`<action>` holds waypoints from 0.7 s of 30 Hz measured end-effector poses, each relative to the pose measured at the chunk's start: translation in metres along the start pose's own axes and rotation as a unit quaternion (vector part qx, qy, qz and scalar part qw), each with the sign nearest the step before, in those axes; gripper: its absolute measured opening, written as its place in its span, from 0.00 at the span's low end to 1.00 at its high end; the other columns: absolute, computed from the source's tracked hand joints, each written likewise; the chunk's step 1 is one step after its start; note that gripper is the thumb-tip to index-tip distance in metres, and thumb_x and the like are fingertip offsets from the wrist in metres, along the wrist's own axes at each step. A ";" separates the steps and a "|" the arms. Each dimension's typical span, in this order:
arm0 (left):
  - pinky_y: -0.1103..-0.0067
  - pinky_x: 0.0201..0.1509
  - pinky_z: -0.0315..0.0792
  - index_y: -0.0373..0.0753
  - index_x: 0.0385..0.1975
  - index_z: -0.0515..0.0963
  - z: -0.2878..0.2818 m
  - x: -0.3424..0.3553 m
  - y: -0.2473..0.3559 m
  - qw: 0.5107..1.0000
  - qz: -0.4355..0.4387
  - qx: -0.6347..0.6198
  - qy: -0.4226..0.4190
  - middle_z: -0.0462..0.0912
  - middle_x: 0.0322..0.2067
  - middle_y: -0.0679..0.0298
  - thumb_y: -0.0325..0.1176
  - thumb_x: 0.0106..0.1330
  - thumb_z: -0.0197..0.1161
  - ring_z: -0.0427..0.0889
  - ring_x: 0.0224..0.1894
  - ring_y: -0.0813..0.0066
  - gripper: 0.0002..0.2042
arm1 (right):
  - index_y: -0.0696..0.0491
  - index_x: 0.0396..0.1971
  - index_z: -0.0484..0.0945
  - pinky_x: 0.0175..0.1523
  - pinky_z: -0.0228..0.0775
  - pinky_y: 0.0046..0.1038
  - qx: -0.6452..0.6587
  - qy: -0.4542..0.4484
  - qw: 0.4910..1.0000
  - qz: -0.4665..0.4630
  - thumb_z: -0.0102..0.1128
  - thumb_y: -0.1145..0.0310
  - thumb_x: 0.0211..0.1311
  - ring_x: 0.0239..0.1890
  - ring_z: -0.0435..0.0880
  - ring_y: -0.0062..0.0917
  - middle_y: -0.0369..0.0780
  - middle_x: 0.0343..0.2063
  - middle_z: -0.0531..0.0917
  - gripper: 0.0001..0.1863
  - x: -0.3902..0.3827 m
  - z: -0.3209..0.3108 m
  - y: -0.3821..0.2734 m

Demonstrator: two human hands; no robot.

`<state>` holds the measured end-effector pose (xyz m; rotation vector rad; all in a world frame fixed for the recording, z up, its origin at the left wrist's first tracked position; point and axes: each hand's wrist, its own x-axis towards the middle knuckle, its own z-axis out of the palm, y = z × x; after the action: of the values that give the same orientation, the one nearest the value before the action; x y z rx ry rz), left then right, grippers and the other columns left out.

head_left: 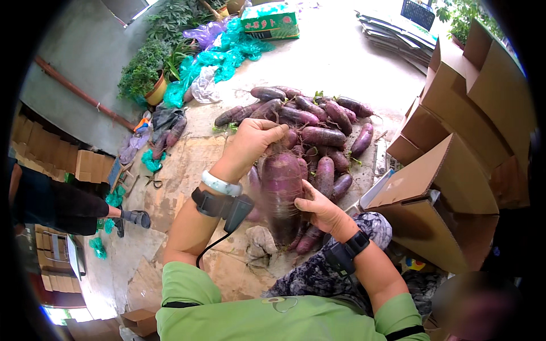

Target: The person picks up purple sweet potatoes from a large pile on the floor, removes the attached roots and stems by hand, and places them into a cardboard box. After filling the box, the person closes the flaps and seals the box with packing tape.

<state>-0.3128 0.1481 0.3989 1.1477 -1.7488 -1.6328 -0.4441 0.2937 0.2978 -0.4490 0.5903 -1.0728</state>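
In front of me a large purple radish [281,187] stands nearly upright, streaked with soil and darker toward its lower end. My right hand [324,211] grips its right side, thumb on the near face. Just above its upper end, my left hand [256,139] is closed in a pinch; thin root-like strands show by the fingertips, but what they hold is unclear. Behind and beside the radish lies a heap of similar purple radishes [323,136], some with small green sprouts. A dirty greyish cloth [260,245] rests on the floor below my left forearm.
Open cardboard boxes [421,176] crowd the right side. Flattened cardboard [398,37] is stacked at the back right. Teal plastic bags [227,51], a potted plant [156,91] and a green carton [270,23] stand behind. Scissors [153,182] lie left, near another person's leg [68,210].
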 end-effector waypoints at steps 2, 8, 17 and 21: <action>0.90 0.21 0.60 0.33 0.28 0.81 0.005 0.004 0.000 1.000 0.000 -0.001 -0.023 0.81 0.23 0.67 0.35 0.62 0.61 0.70 0.19 0.90 0.11 | 0.55 0.60 0.56 0.62 0.57 0.31 0.020 -0.035 0.999 0.005 0.67 0.61 0.50 0.56 0.68 0.27 0.40 0.53 0.69 0.40 -0.001 -0.007 0.001; 0.89 0.26 0.66 0.32 0.31 0.81 0.004 0.019 -0.024 0.999 0.010 -0.010 -0.039 0.81 0.26 0.67 0.36 0.63 0.59 0.74 0.24 0.88 0.12 | 0.57 0.58 0.62 0.62 0.59 0.35 0.092 -0.068 0.992 0.058 0.63 0.53 0.53 0.56 0.70 0.30 0.42 0.54 0.72 0.36 -0.013 -0.006 -0.003; 0.90 0.27 0.62 0.37 0.40 0.77 -0.007 0.006 -0.050 0.999 -0.030 0.004 0.018 0.78 0.28 0.72 0.39 0.67 0.53 0.68 0.24 0.89 0.13 | 0.57 0.54 0.67 0.58 0.64 0.35 0.130 -0.004 0.991 0.004 0.60 0.52 0.56 0.51 0.74 0.31 0.42 0.49 0.75 0.31 -0.019 -0.007 -0.013; 0.86 0.32 0.65 0.33 0.42 0.77 -0.012 -0.001 -0.062 0.997 -0.015 0.081 -0.010 0.79 0.31 0.69 0.38 0.65 0.54 0.72 0.30 0.85 0.14 | 0.52 0.56 0.63 0.54 0.67 0.29 0.106 0.027 0.993 -0.055 0.60 0.66 0.54 0.46 0.75 0.25 0.36 0.45 0.75 0.28 -0.034 -0.001 -0.034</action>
<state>-0.2876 0.1465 0.3415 1.2396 -1.9148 -1.5483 -0.4797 0.3103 0.3248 -0.2708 0.4969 -1.2416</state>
